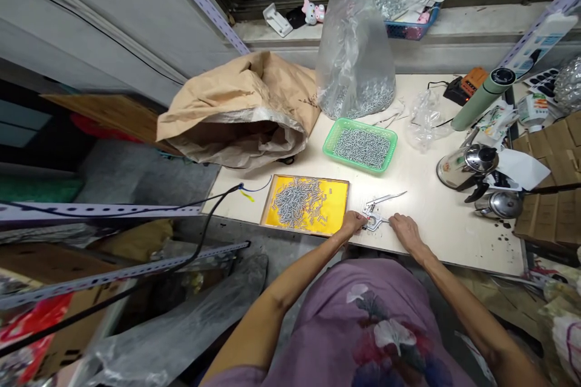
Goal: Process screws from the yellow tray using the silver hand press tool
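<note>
A silver metal clamp-like tool point(374, 222) lies near the front edge of the table, with one long lever point(387, 198) pointing up and to the right. My left hand point(352, 224) is at its left side, fingers pinched together. A small reddish spot shows at those fingertips, too small to name. From the right, my right hand point(407, 232) closes its fingers on the end of the tool's lower handle. Just left of my left hand, a yellow-bottomed tray point(334, 195) holds a heap of small metal pins point(297, 201).
Behind stands a green basket point(327, 146) full of similar small metal parts. A brown paper sack point(240, 91) and a clear plastic bag point(354, 48) of metal pieces are at the back. A glass pot point(467, 164), a green flask point(481, 100) and cartons point(547, 217) crowd the right.
</note>
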Available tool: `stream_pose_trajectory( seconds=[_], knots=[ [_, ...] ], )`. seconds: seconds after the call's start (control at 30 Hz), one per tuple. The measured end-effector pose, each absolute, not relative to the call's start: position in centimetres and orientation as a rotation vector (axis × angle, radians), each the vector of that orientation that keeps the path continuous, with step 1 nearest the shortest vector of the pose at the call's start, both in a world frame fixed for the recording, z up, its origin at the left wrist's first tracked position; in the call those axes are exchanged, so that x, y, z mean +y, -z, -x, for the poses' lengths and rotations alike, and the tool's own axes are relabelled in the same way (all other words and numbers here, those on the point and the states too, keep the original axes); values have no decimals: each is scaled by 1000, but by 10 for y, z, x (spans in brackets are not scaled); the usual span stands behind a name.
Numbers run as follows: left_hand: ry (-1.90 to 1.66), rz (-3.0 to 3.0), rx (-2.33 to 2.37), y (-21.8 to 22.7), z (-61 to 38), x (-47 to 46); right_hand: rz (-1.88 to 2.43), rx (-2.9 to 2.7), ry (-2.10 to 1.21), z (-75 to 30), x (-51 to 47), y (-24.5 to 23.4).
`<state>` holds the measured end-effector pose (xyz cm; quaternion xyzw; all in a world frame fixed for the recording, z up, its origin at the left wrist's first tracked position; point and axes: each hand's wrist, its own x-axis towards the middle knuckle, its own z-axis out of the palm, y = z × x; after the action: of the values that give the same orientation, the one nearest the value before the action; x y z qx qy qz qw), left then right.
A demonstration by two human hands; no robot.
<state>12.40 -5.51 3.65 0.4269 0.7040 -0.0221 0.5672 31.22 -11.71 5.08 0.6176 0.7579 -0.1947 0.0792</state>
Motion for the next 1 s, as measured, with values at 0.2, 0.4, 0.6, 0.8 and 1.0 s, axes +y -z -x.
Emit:
stream_pose_trajectory(
  seconds=[0.2,0.4,0.6,0.8,1.0],
  knots=[
    [165,-1005,1645,-37,-127,-58,-1761,2281,579,-312,-116,-53],
    [138,-1004,1627,-35,-125,-63,-1789,2319,571,-318,-109,-53],
    [110,-1007,1630,-37,-122,-68,-1737,2439,432,-329,-89,-41],
    [48,-949,1646,-37,-122,-75,-1724,2408,442,-329,-78,-34],
    [16,-910,1658,-38,-123,-77,-1738,2430,402,-329,-78,-37]
  ],
)
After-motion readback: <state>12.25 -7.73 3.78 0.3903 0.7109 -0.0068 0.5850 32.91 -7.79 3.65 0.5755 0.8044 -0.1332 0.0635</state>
